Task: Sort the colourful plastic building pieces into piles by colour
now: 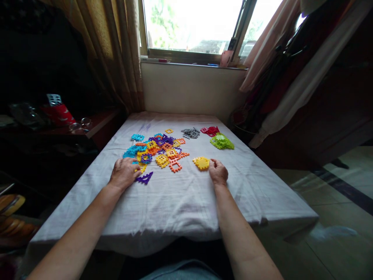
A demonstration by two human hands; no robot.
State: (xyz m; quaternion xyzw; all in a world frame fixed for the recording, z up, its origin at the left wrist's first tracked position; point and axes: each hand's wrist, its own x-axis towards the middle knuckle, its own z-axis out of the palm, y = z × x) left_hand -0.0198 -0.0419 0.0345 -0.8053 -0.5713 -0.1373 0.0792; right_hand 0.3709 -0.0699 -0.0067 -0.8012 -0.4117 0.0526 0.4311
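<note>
My left hand [124, 173] rests at the near left edge of a mixed pile of plastic pieces, its fingers bent over a yellow piece [142, 167]. Just right of its fingertips lies a purple triangular piece [145, 178]. The mixed pile holds blue [134, 150], purple, orange and yellow pieces. My right hand [218, 171] is closed, with its fingers at the right edge of a small yellow stack [201, 163]; whether it grips a piece is hidden. Farther back are a grey pile [190, 133], a red pile [212, 131] and a green pile [222, 141].
A white cloth [175, 202] covers the table. Behind it are a wall and a window [192, 25]. A dark side table with a red container [60, 114] stands at left. Clothes [279, 77] hang at right.
</note>
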